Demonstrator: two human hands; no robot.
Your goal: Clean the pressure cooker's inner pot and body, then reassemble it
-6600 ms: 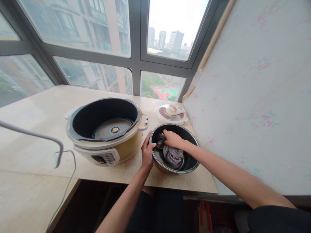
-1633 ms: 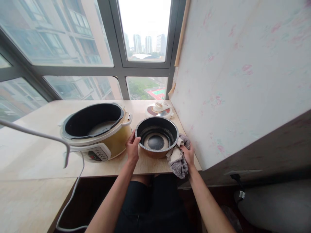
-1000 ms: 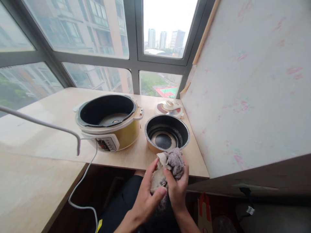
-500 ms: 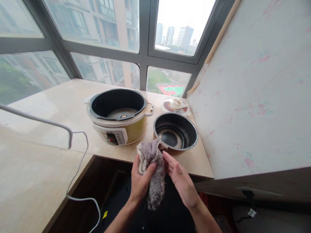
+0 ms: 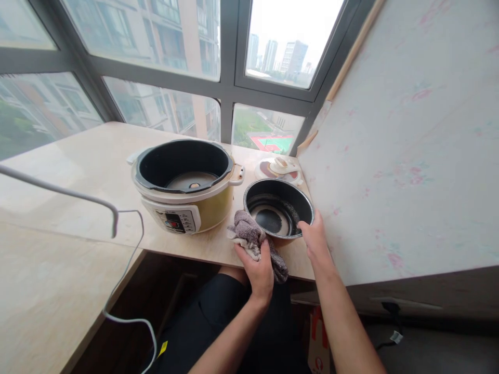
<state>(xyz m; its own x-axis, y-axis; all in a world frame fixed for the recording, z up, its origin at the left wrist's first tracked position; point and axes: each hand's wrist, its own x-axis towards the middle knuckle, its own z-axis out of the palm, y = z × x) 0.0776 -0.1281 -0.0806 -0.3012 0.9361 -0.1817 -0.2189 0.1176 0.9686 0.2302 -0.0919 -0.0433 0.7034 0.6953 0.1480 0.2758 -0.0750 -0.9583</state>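
Observation:
My left hand (image 5: 257,272) is closed round a bunched grey-purple cloth (image 5: 249,228) with a pale underside, held at the near left side of the inner pot. One end of the cloth hangs down to the right past the counter edge. The round inner pot (image 5: 278,193), dark inside, stands upright on the counter. My right hand (image 5: 314,236) grips its right rim, thumb inside the wall and fingers outside, mostly hidden. To the left stands the lidless electric pressure cooker (image 5: 212,208), with a dark empty cavity and a control panel in front.
Behind the inner pot a white and brown lid (image 5: 278,169) lies near the window. A grey cable (image 5: 136,249) crosses the left side and hangs down. The papered wall (image 5: 390,182) bounds the counter (image 5: 117,150) on the right. Below is a red and brown bag (image 5: 318,343).
My right hand has left the cloth and moved right to take hold of the inner pot's rim. My left hand has carried the cloth right and up, against the pot's near side.

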